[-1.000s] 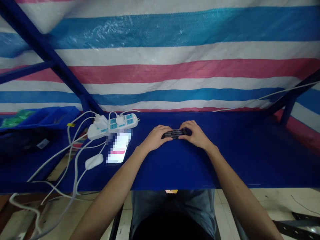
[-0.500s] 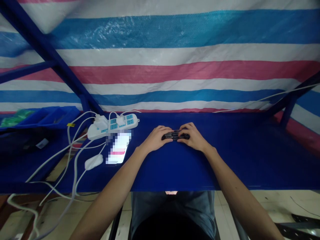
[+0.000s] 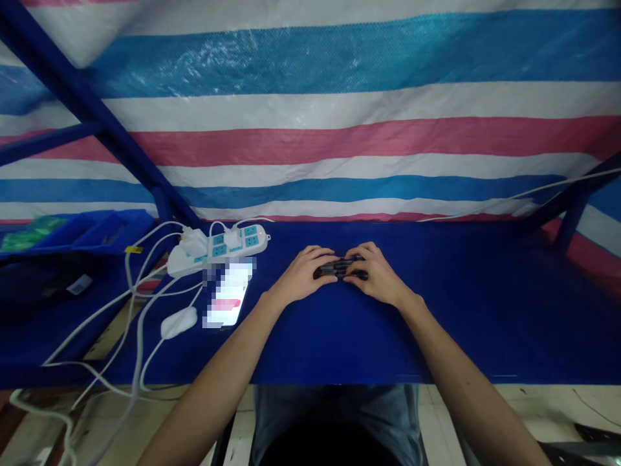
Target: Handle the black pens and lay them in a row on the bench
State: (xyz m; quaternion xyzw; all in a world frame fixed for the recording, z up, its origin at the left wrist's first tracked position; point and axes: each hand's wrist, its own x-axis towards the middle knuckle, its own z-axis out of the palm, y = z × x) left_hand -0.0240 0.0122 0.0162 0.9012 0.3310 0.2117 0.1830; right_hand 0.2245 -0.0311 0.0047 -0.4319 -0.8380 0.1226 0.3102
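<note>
Black slim object [image 3: 340, 268] lying left-right on blue table [image 3: 460, 310], left hand [image 3: 303, 275] and right hand [image 3: 376, 275] gripping its ends

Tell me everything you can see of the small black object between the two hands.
The small black object is long, low and dark, lying flat across the blue table. Faint ridges show along its top; the material cannot be told. The left hand grips its left end, the right hand its right end, and fingers hide both ends.

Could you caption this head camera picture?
Both hands, left hand and right hand, grip a small black object on the blue table.
</note>
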